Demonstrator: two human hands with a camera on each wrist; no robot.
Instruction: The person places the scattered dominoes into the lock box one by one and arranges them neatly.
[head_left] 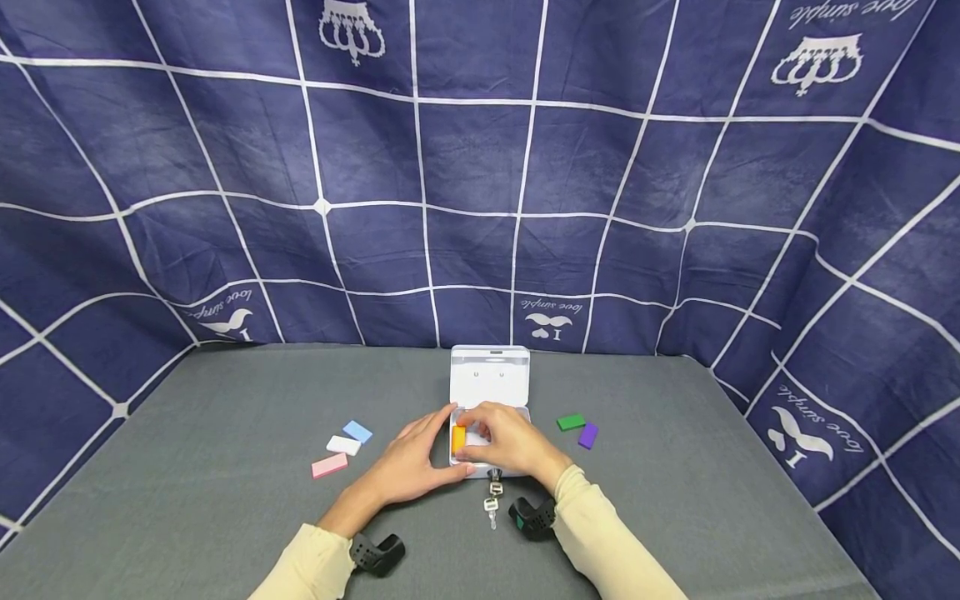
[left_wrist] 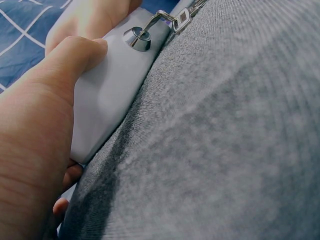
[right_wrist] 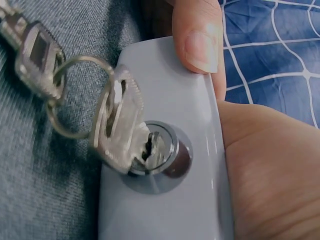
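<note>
A small white lockbox (head_left: 491, 379) stands at the middle of the table, its lid raised at the back. My left hand (head_left: 411, 460) holds the box by its left side, thumb at the front rim. Reaching in over the box's right side, my right hand (head_left: 510, 440) pinches an orange block (head_left: 458, 440) at the inner left wall. In the right wrist view, a key (right_wrist: 117, 125) sits in the round lock (right_wrist: 172, 150) on the front face. A second key (right_wrist: 40, 60) hangs from its ring. The right palm hides part of the box's inside.
Left of the box lie a blue block (head_left: 357, 431), a white block (head_left: 343, 445) and a pink block (head_left: 330, 465) on the grey tabletop (head_left: 225, 467). On the right are a green block (head_left: 571, 422) and a purple block (head_left: 588, 436). A navy curtain (head_left: 480, 250) hangs behind.
</note>
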